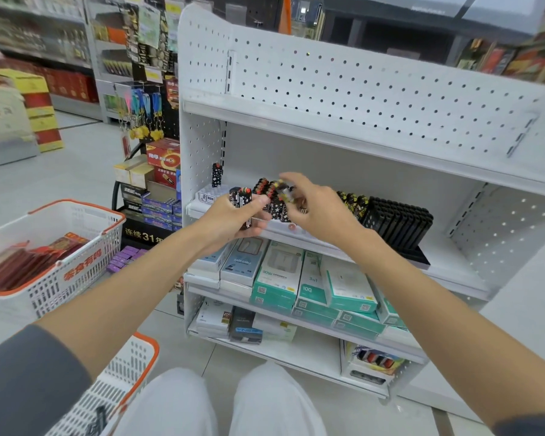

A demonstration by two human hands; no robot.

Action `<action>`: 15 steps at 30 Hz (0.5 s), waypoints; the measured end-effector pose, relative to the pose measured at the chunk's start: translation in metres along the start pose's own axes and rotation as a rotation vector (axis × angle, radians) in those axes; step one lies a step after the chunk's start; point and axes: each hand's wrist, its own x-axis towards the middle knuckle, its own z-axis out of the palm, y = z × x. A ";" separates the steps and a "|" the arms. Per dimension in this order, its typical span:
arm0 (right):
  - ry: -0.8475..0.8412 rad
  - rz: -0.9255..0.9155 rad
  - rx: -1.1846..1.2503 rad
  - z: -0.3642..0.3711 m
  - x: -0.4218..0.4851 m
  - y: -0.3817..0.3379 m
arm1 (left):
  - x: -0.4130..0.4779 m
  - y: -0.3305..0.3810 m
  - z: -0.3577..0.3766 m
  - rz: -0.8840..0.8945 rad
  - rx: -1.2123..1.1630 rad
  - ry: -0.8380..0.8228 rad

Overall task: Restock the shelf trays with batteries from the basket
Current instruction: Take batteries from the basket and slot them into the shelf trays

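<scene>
My left hand [233,218] grips a small bunch of black patterned items with red tops [241,196], held upright in front of the middle shelf. My right hand [315,209] pinches one blurred small item [285,191] just above a white tray [206,196] on that shelf. More of the same patterned pieces [263,187] stand in the tray behind my hands, and one [216,174] stands alone at its back left. A black tray [397,221] of dark pieces sits to the right. A white and orange basket [120,376] lies by my left knee, its contents mostly hidden.
A second white and orange basket [85,243] with red packets stands on the floor to the left. Boxed chargers and cables [296,278] fill the shelf below. A battery display stand [158,190] is left of the white pegboard shelf unit [359,96].
</scene>
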 end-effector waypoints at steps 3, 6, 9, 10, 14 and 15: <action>0.043 0.172 0.163 -0.018 -0.009 0.022 | 0.003 -0.001 0.006 -0.030 0.141 -0.028; 0.087 0.267 0.199 -0.029 -0.016 0.046 | 0.011 -0.007 0.017 -0.159 0.102 -0.068; 0.110 0.308 0.213 -0.029 -0.021 0.061 | 0.017 -0.013 0.031 -0.196 -0.027 -0.090; 0.113 0.309 0.214 -0.028 -0.022 0.063 | 0.018 -0.014 0.034 -0.193 -0.051 -0.089; 0.091 0.296 0.202 -0.018 -0.016 0.069 | 0.022 -0.019 0.039 -0.151 -0.043 -0.094; 0.089 0.287 0.198 -0.015 -0.014 0.070 | 0.022 -0.020 0.038 -0.143 -0.038 -0.102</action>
